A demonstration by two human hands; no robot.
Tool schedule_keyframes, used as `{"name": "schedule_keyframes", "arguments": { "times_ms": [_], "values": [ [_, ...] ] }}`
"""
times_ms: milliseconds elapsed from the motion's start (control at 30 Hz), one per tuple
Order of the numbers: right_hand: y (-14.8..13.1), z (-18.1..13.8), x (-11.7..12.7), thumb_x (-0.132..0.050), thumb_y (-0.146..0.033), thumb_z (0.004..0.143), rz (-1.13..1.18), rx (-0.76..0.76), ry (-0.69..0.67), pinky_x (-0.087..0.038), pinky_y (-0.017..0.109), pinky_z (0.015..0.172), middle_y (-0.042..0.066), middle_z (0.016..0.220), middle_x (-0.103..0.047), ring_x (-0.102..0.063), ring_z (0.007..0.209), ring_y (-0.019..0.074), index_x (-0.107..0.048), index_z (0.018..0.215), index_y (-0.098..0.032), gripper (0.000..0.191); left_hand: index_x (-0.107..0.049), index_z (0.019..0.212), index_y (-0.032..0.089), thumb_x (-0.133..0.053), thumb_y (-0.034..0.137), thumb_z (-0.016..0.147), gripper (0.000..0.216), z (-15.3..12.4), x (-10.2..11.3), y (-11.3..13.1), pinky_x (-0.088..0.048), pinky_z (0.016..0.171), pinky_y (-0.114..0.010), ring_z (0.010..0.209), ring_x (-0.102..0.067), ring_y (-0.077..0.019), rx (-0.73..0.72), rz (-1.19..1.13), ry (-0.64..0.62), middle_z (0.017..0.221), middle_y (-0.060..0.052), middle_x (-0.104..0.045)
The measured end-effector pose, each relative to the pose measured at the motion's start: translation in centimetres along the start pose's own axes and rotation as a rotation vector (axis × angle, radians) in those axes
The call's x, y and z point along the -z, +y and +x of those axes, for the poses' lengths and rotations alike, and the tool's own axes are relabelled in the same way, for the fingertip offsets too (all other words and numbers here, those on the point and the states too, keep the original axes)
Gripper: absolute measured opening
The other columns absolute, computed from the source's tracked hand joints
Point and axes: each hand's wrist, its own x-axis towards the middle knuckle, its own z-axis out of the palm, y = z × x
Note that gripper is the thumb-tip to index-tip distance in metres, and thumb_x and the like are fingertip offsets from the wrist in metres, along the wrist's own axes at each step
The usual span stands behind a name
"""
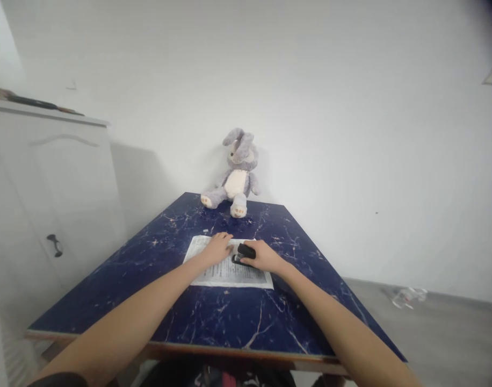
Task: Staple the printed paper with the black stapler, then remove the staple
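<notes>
A printed sheet of paper (pixel 225 271) lies flat on the dark blue marbled table (pixel 214 317). My left hand (pixel 217 249) rests palm down on the sheet's upper part, fingers stretched out. My right hand (pixel 264 257) is closed around a black stapler (pixel 245 252), which sits on the paper just right of my left fingers. Whether the stapler's jaws bite the sheet is hidden by my hand.
A grey and cream plush rabbit (pixel 234 180) sits at the table's far edge against the white wall. A white cabinet (pixel 48 199) with a dark handle stands to the left. Clear crumpled plastic (pixel 407 295) lies on the grey floor at right.
</notes>
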Motion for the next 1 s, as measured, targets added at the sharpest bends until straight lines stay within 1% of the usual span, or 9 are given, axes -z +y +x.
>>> {"name": "schedule_keyframes", "arguments": {
  "times_ms": [133,233,400,500,567,633,800,867,1000],
  "values": [
    [0.5,0.1,0.6,-0.076,-0.038,0.084,-0.002,-0.038,-0.011,-0.037,0.025,0.067,-0.001,0.079,-0.067,-0.057,0.071,0.0151,-0.062,0.085,-0.018,0.025,-0.066,0.127,0.015,-0.053,0.022,0.097,0.033,0.0,0.0,0.3,-0.047,0.103,-0.047,0.118,-0.059,-0.0327,0.026,0.136,-0.086,0.125,-0.017,-0.062],
    [1.7,0.0,2.0,-0.073,-0.038,0.084,0.015,-0.087,0.071,-0.038,0.025,0.069,0.000,0.082,-0.067,-0.058,0.074,0.0161,-0.060,0.086,-0.018,0.024,-0.065,0.127,0.017,-0.056,0.020,0.096,0.033,0.3,0.2,0.4,-0.048,0.100,-0.044,0.118,-0.060,-0.0315,0.049,0.128,-0.041,0.123,-0.015,-0.061],
    [3.7,-0.6,5.0,-0.067,-0.039,0.087,-0.084,-0.245,0.248,-0.041,0.028,0.069,0.003,0.086,-0.069,-0.060,0.076,0.0190,-0.060,0.090,-0.020,0.020,-0.068,0.111,0.016,-0.049,0.017,0.100,0.022,0.6,1.1,0.1,-0.050,0.095,-0.039,0.105,-0.065,-0.0258,0.076,0.024,0.047,0.113,-0.012,-0.064],
    [5.0,-1.2,6.7,-0.067,-0.038,0.085,-0.194,-0.344,0.284,-0.040,0.028,0.067,0.004,0.085,-0.070,-0.061,0.076,0.0201,-0.062,0.088,-0.020,0.019,-0.065,0.115,0.016,-0.048,0.016,0.101,0.023,0.7,1.4,-0.3,-0.049,0.097,-0.040,0.105,-0.066,-0.0263,0.098,0.017,0.089,0.113,-0.012,-0.069],
    [5.8,-1.6,7.6,-0.070,-0.039,0.081,-0.241,-0.379,0.211,-0.040,0.029,0.066,0.005,0.084,-0.070,-0.062,0.076,0.0208,-0.064,0.085,-0.020,0.020,-0.065,0.116,0.016,-0.049,0.016,0.101,0.022,0.7,1.3,-0.5,-0.048,0.099,-0.040,0.108,-0.066,-0.0270,0.112,0.010,0.100,0.113,-0.012,-0.071],
    [6.4,-1.7,8.1,-0.072,-0.038,0.076,-0.237,-0.387,0.075,-0.041,0.029,0.066,0.004,0.083,-0.071,-0.062,0.076,0.0208,-0.066,0.082,-0.019,0.021,-0.065,0.115,0.015,-0.049,0.015,0.100,0.022,0.7,1.3,-0.7,-0.048,0.101,-0.040,0.110,-0.067,-0.0275,0.127,0.009,0.097,0.115,-0.012,-0.073],
    [6.3,-1.7,7.8,-0.075,-0.031,0.069,-0.107,-0.347,-0.238,-0.043,0.028,0.066,0.001,0.081,-0.072,-0.063,0.077,0.0198,-0.072,0.083,-0.020,0.018,-0.068,0.116,0.016,-0.050,0.017,0.100,0.024,0.7,1.4,-0.5,-0.049,0.101,-0.040,0.111,-0.068,-0.0280,0.156,-0.010,0.079,0.116,-0.012,-0.074],
    [6.1,-1.7,7.4,-0.076,-0.029,0.068,-0.088,-0.323,-0.290,-0.043,0.028,0.068,0.001,0.083,-0.074,-0.065,0.079,0.0203,-0.073,0.084,-0.020,0.019,-0.069,0.115,0.016,-0.050,0.018,0.100,0.024,0.8,1.6,-0.4,-0.049,0.100,-0.039,0.111,-0.069,-0.0281,0.168,-0.036,0.086,0.115,-0.013,-0.075],
    [6.0,-1.6,7.0,-0.078,-0.030,0.069,-0.089,-0.270,-0.286,-0.043,0.029,0.069,0.001,0.084,-0.075,-0.065,0.079,0.0207,-0.073,0.084,-0.020,0.019,-0.072,0.111,0.017,-0.050,0.018,0.100,0.024,0.8,1.6,-0.5,-0.050,0.097,-0.037,0.107,-0.071,-0.0270,0.190,-0.068,0.084,0.111,-0.012,-0.077]
  ]
}}
